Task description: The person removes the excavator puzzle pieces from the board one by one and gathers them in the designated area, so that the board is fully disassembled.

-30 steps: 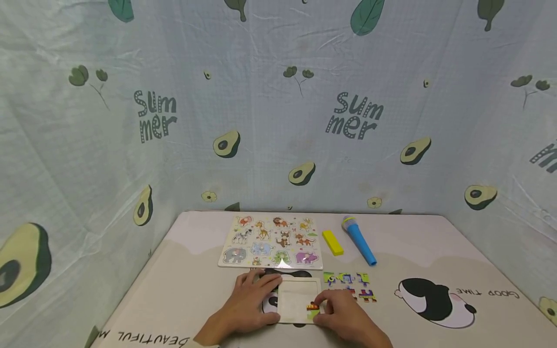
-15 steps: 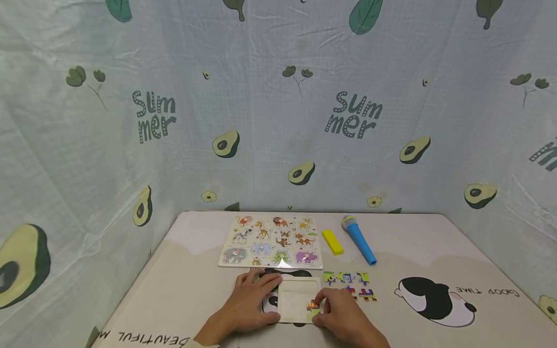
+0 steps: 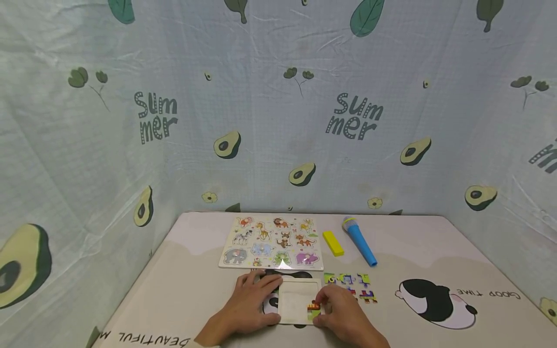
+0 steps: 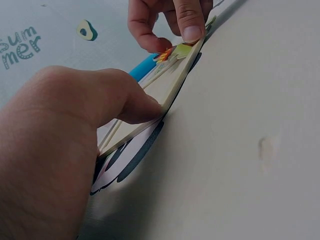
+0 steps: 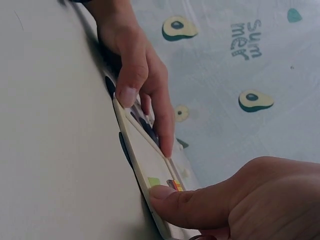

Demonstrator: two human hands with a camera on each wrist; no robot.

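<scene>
A shallow pale wooden puzzle tray [image 3: 292, 302] lies on the table in front of me. My left hand [image 3: 245, 302] holds its left side, thumb at the near corner and index finger at the far one. In the tray's near right corner sits a green, red and yellow jigsaw piece [image 3: 313, 313]. My right hand [image 3: 344, 314] pinches at this piece with thumb and index finger; the right wrist view shows the thumb [image 5: 172, 200] over the tray's edge, partly covering the piece. Several loose jigsaw pieces [image 3: 364, 279] lie just beyond the right hand, some partly hidden by it.
Behind the tray lies a white board with animal shapes [image 3: 252, 247]. A yellow block [image 3: 333, 243] and a blue toy microphone [image 3: 362, 244] stand to its right. A printed curtain [image 3: 270, 106] closes off the back and sides of the table [image 3: 417, 251].
Both hands keep nearly the same places at the tray. The fingers of my right hand shift slightly at the piece in the corner, and the head view moves a little.
</scene>
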